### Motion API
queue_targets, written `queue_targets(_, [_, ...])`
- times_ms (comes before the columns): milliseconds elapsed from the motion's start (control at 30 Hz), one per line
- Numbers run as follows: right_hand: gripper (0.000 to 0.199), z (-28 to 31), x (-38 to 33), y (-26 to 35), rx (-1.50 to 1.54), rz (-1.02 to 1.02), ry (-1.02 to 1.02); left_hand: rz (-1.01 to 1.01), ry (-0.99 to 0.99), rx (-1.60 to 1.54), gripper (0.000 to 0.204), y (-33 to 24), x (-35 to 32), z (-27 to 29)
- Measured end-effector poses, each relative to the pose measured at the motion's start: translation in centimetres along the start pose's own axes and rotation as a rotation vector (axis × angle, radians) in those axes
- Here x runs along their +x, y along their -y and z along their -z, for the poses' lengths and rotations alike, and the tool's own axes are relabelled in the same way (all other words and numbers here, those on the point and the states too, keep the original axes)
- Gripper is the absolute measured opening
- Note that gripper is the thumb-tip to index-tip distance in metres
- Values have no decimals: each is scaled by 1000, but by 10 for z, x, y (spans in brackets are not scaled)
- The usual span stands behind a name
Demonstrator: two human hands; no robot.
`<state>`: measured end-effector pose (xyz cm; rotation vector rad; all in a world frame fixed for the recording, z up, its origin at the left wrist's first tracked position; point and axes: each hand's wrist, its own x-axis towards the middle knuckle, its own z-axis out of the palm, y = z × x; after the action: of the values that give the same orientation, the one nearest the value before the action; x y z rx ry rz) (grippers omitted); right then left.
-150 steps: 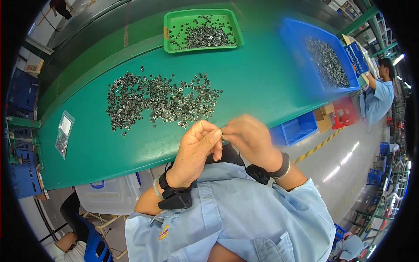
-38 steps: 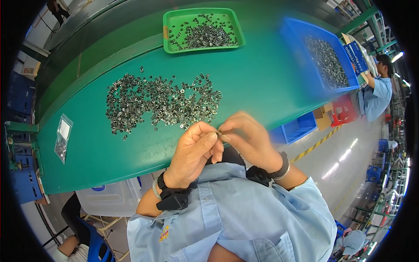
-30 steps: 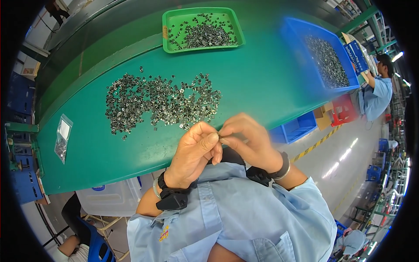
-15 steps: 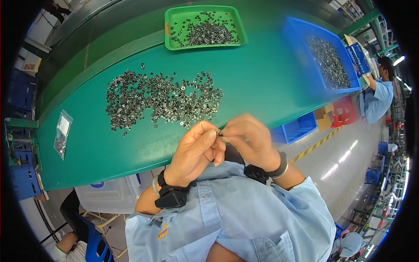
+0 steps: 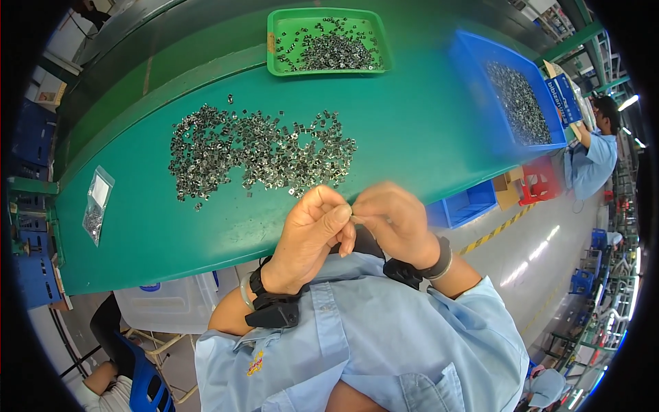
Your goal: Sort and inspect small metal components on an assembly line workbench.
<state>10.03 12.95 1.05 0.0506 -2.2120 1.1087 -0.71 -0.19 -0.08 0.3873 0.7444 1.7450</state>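
Thumb and fingers of my left hand [image 5: 317, 230] are closed in a pinch near the table's front edge. My right hand [image 5: 395, 220], slightly blurred, pinches against the same spot, its fingertips touching the left ones. Between them sits a small metal part [image 5: 353, 215], almost wholly covered by the fingers. Just beyond my hands, a loose spread of small black and silver metal parts [image 5: 264, 151] lies on the green table [image 5: 171, 240]. Farther back, a green tray [image 5: 271, 63] holds more of these parts.
At the right stands a blue bin [image 5: 473, 62] filled with small parts. A clear bag [image 5: 97, 206] lies at the left. Below the right edge are another blue bin [image 5: 473, 206] and a red stool [image 5: 540, 182]. A co-worker [image 5: 594, 158] stands at the far right.
Both hands stay pinched together. The small part showed dark between the fingertips before and is now mostly covered. The view has shifted slightly.
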Motion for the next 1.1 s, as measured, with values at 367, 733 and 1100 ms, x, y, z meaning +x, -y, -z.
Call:
queue_targets(367, [17,-3,-3,-6,121,-140,-17,41,-17,-77,18,0,1,-1])
queue_targets(733, [10,18,39,-23,-15,-147,29,5,-45,-91,17,-2,9,2])
queue_targets(1100, [13,60,144,-92,-271,-211,-19,63,52,-165,18,-5,7,14])
